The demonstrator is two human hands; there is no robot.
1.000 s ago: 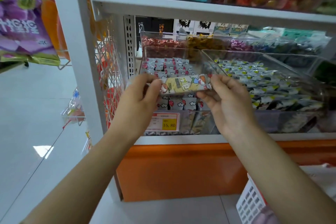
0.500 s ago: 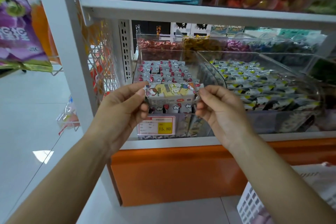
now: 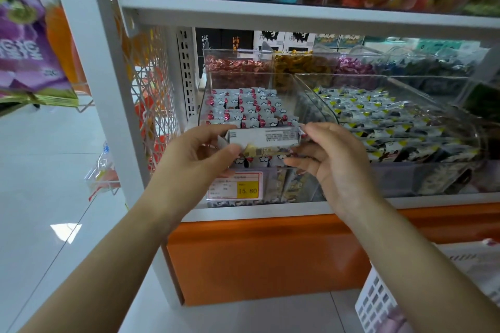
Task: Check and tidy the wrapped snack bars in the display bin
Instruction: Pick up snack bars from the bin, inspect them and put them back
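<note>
Over the display bin (image 3: 297,100), the snack bar (image 3: 263,138) is now turned label-side up, pinched endwise by left grip (image 3: 194,165) and right grip (image 3: 332,167) for checking.

white shelf (image 3: 270,209) on an orange base (image 3: 270,257). toward its 9 o'clock end stands the clear display bin (image 3: 203,105) of snack bars (image 3: 243,105). just beside that, at 3 o'clock, is a second clear bin (image 3: 378,76). behind both, at 12 o'clock, runs a row of sweet bins (image 3: 232,53).
</note>
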